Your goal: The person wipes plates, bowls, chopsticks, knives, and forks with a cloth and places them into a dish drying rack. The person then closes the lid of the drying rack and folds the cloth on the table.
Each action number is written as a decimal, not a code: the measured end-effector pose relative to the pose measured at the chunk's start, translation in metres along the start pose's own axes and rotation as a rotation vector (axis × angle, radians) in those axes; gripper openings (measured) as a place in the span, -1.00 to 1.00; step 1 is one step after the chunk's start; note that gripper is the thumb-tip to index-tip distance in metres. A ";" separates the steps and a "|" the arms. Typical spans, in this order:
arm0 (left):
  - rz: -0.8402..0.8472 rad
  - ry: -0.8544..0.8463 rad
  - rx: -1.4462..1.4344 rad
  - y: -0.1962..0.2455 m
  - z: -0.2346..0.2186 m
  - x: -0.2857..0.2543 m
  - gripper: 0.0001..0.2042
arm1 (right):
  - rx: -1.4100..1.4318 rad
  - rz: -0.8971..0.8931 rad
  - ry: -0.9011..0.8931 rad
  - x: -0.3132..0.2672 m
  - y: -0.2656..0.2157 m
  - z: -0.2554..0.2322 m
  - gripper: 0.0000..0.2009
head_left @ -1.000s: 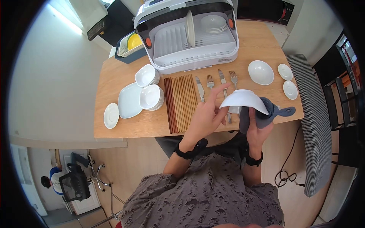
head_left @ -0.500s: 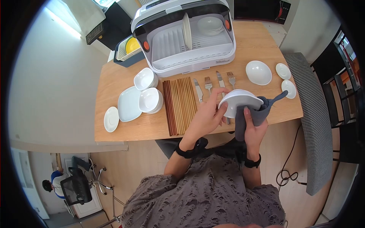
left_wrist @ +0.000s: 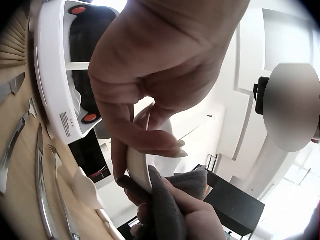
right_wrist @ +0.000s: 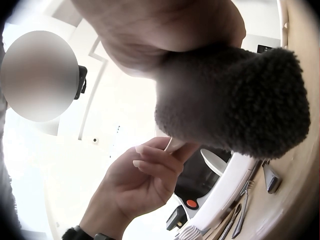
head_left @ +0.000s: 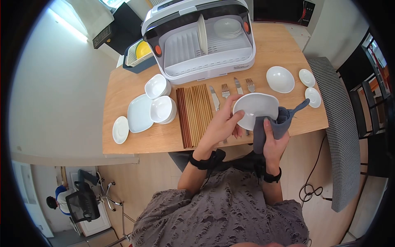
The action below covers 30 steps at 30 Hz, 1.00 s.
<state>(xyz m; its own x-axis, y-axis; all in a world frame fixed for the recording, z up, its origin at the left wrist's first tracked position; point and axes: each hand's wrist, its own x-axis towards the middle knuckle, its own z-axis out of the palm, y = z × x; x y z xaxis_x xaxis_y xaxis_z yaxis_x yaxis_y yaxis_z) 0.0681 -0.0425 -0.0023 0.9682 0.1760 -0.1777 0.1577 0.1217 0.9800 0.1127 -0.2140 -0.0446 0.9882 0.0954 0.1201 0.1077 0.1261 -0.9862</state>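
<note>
A white bowl (head_left: pixel 257 108) is held up over the table's front edge, its inside facing the head camera. My left hand (head_left: pixel 220 125) pinches the bowl's left rim, thumb on the inside. On the other side my right hand (head_left: pixel 275 144) grips a dark grey cloth (head_left: pixel 281 125) folded over the bowl's right edge, with the thumb pressing the cloth. In the left wrist view the bowl (left_wrist: pixel 137 167) shows edge-on between the left fingers and the cloth (left_wrist: pixel 167 210). The cloth (right_wrist: pixel 235 100) hides most of the bowl in the right wrist view.
Knives and forks (head_left: pixel 225 91) lie behind the hands, beside a row of chopsticks (head_left: pixel 193 115). Stacked bowls (head_left: pixel 161 109) and a square plate (head_left: pixel 140 113) stand left. Another bowl (head_left: pixel 280 80) and small dishes (head_left: pixel 312 97) are at right. A dish cabinet (head_left: pixel 205 45) stands at the back.
The bowl has tilted from underside-up to show its inside to the head camera. Both hands keep hold of it, and the cloth has stayed at its right edge.
</note>
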 end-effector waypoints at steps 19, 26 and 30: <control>0.041 0.153 -0.189 0.037 -0.055 0.126 -0.72 | 0.144 -0.080 0.095 0.002 -0.005 -0.010 -0.82; 0.110 0.316 -0.285 0.055 -0.082 0.231 -0.71 | 0.179 -0.067 0.135 0.001 -0.006 -0.025 -0.81; 0.108 0.357 -0.238 0.052 -0.094 0.269 -0.72 | 0.207 -0.036 0.168 0.005 -0.009 -0.032 -0.80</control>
<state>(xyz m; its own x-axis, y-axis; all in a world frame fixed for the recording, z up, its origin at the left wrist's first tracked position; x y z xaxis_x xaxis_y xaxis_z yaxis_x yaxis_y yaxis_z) 0.3189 0.1033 -0.0076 0.8421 0.5219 -0.1360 -0.0309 0.2985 0.9539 0.1200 -0.2464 -0.0392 0.9902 -0.0762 0.1173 0.1360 0.3274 -0.9350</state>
